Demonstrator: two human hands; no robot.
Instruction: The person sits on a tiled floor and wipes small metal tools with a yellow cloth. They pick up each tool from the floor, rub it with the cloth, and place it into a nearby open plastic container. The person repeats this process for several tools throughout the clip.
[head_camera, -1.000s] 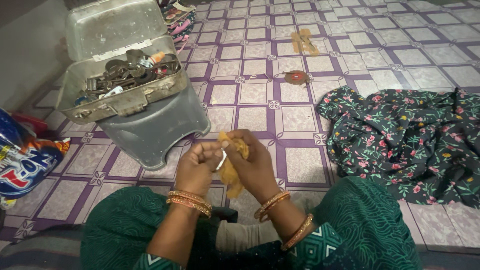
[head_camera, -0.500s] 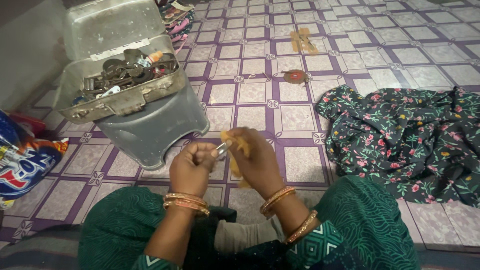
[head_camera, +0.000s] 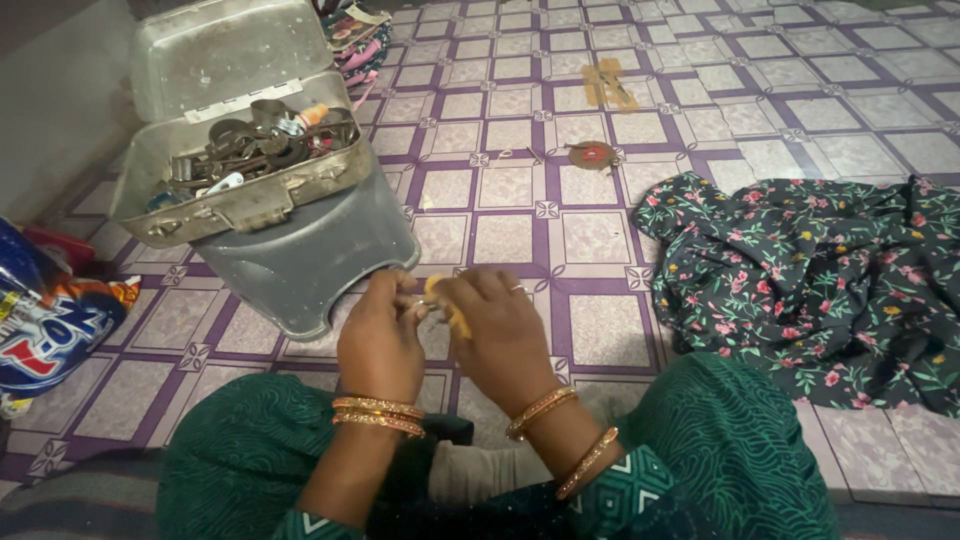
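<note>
My left hand (head_camera: 380, 340) and my right hand (head_camera: 500, 335) meet in front of my lap, over the tiled floor. Between them is a small piece of yellow cloth (head_camera: 447, 305), mostly hidden behind the fingers of my right hand. My left hand is closed on a small shiny metal piece (head_camera: 424, 306), of which only a sliver shows at its fingertips against the cloth. Gold bangles ring both wrists.
An open grey metal box (head_camera: 245, 195) of metal parts rests on an upturned grey tub (head_camera: 310, 260) at the left. A dark floral fabric (head_camera: 810, 275) lies at the right. A colourful plastic bag (head_camera: 45, 320) sits at the far left. A small round reddish object (head_camera: 592, 154) lies farther off.
The hands have drawn closer together. The yellow cloth, hanging loose a second ago, is now bunched up and mostly hidden in my right hand.
</note>
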